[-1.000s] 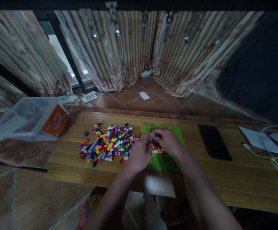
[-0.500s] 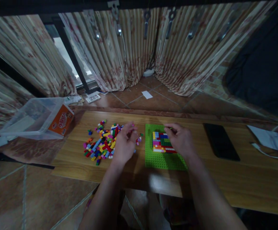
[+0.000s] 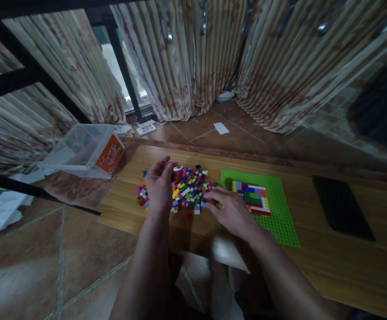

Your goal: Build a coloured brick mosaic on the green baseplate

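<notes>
A loose heap of small coloured toy bricks [image 3: 188, 191] lies on the wooden table. My left hand [image 3: 160, 186] is over the heap's left part, thumb and fingers bent together; whatever they hold, if anything, is hidden. My right hand [image 3: 233, 211] is closed at the heap's right edge, with a small yellow brick [image 3: 219, 206] showing between its fingers. Just beyond that hand is a green studded baseplate [image 3: 281, 209]. On it sits a flat rectangle of joined bricks [image 3: 255, 198] in several colours, its lower left corner partly covered by the right hand.
A black phone or tablet [image 3: 341, 206] lies on the table [image 3: 316, 262] to the right. Beyond the table's left end stands a clear plastic box [image 3: 76, 166] with an orange label. A sheet of paper [image 3: 221, 128] is on the tiled floor before striped curtains [image 3: 209, 58].
My right hand has moved left, off the joined bricks to the heap's edge. My left hand has shifted to the heap's left part. The whole view has swung left.
</notes>
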The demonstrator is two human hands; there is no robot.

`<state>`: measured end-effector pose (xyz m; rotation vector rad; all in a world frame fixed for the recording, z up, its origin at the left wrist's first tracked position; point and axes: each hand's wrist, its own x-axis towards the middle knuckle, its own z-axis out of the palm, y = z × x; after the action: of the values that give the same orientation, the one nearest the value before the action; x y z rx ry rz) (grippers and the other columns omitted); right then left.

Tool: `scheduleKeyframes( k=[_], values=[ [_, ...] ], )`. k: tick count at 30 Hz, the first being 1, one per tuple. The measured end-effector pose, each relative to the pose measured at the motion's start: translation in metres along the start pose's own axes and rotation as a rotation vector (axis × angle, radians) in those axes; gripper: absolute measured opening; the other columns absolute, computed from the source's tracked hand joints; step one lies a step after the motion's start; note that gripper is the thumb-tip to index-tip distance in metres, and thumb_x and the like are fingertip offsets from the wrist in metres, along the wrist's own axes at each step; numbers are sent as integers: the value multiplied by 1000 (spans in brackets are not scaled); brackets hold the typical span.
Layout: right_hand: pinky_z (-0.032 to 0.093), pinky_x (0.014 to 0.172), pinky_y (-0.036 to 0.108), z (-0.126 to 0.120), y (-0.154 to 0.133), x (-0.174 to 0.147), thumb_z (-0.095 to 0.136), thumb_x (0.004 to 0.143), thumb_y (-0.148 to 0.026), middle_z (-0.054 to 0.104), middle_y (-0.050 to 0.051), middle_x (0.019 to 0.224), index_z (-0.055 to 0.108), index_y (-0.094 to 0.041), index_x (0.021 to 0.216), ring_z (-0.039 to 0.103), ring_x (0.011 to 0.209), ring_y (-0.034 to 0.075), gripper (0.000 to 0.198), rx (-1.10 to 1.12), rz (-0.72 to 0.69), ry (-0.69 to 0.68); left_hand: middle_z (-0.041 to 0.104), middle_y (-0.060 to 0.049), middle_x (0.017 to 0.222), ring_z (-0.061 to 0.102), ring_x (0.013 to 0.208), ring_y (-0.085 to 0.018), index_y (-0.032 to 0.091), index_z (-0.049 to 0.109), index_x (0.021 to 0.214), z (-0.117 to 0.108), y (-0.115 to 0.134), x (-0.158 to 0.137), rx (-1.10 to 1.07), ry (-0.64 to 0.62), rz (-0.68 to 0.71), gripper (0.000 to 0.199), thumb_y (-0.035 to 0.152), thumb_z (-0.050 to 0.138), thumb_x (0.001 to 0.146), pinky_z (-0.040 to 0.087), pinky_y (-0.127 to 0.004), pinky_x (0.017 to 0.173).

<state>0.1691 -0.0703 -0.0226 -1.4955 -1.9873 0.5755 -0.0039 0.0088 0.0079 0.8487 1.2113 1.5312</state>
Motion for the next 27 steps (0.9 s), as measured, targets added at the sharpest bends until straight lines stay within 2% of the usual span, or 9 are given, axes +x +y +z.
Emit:
scheduleKeyframes(
  k=[5, 10, 16, 19, 21, 24, 27],
  values=[
    [49, 81, 33, 6, 2, -1, 64, 86, -16, 68, 4, 97, 70, -23, 93, 64, 90, 20, 11, -75, 14, -87, 70, -3, 81, 53, 55, -5, 13, 67, 99, -1, 2, -1, -9, -13, -24, 36, 28, 73, 66, 42, -18, 54],
    [49, 83, 33, 15, -6, 1, 59, 88, -12, 67, 5, 95, 69, -21, 93, 63, 92, 20, 14, -111, 23, -88, 69, -1, 79, 54, 55, -6, 14, 66, 98, 0, 3, -3, -1, -49, -49, 36, 29, 73, 66, 42, -19, 54],
    [50, 82, 31, 2, -8, 2, 55, 91, -15, 69, 5, 100, 68, -23, 107, 65, 92, 19, 21, 101, 4, 62, 69, -1, 76, 54, 55, -6, 13, 67, 94, 3, 0, -5, 14, -96, -55, 33, 27, 73, 65, 42, -20, 55],
    [50, 82, 31, -9, -4, 2, 55, 92, -17, 69, 5, 96, 70, -22, 103, 65, 90, 18, 19, 165, 12, 168, 69, 0, 73, 55, 56, -7, 12, 67, 95, 6, -2, -7, 17, -131, -69, 33, 25, 73, 66, 43, -20, 56],
    [50, 81, 31, -12, 0, 1, 55, 92, -18, 69, 4, 93, 71, -23, 97, 66, 89, 18, 17, 182, 24, 192, 69, -1, 73, 55, 57, -7, 13, 68, 95, 8, -4, -8, 30, -136, -66, 32, 26, 72, 66, 43, -19, 56],
    [50, 80, 31, -11, 3, -1, 57, 92, -18, 70, 4, 93, 71, -23, 96, 66, 89, 18, 16, 187, 30, 122, 70, -2, 76, 57, 58, -8, 13, 68, 95, 9, -5, -8, 48, -121, -35, 31, 26, 72, 67, 44, -20, 57],
    [50, 83, 31, -5, 2, -4, 57, 91, -14, 71, 3, 96, 71, -24, 98, 66, 90, 18, 18, 130, -2, -42, 71, -3, 78, 57, 58, -8, 13, 68, 96, 7, -3, -7, 62, -90, -7, 31, 27, 70, 69, 45, -21, 57]
  ],
)
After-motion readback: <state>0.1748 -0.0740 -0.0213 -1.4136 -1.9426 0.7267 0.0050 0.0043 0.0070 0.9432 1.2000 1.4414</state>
